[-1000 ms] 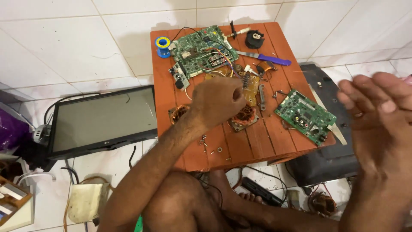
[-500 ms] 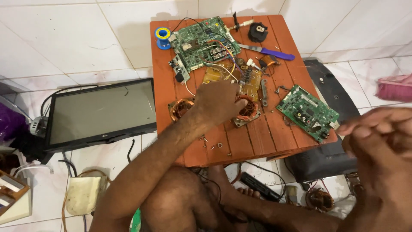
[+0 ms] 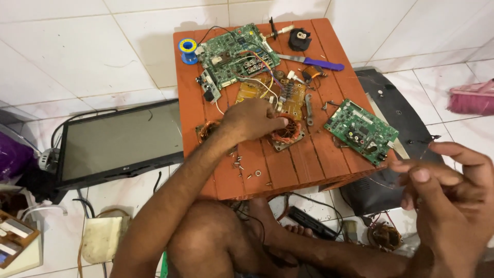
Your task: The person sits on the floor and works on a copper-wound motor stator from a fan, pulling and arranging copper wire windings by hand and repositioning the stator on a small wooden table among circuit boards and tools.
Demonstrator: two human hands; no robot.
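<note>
Head view: left hand [image 3: 253, 119] grip closed on copper-wound ring coil [image 3: 286, 132]; right hand [image 3: 453, 198] grip curled, pinching thin wire [image 3: 406, 181].

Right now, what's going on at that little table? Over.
Left hand on copper coil. Right hand raised off table, apparently pulling thin wire. Boards, screws around coil.

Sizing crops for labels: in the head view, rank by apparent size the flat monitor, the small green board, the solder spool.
1. Monitor, largest by far.
2. Small green board.
3. Solder spool, smallest.
The monitor lies on the floor, farther than the table, so nearness does not inflate it.
</note>
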